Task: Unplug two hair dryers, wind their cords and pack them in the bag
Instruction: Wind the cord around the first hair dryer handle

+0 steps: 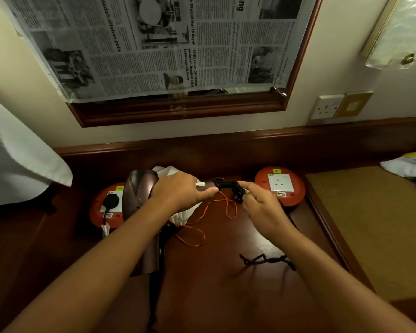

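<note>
While my left hand (180,188) presses the white bag (190,212) at mid-frame, its grip narrow, my right hand (259,203) pinches the black cord (226,185) running left-right between them above the bench (214,296).

desk (226,296): dark polished wood, showing a glossy sheen
hair dryer (142,188): smooth brown plastic, catching light with a satin shine
bag (190,212): pale matt cloth, looking soft
drawstring (216,207): thin orange cord, looking matt
cable (226,186): black and rubbery-looking, appearing dull
socket reels (280,186): red plastic, looking smooth
newspaper (154,44): thin matt paper, wrinkling at the edges
mirror frame (178,111): varnished wood, shining faintly
</note>
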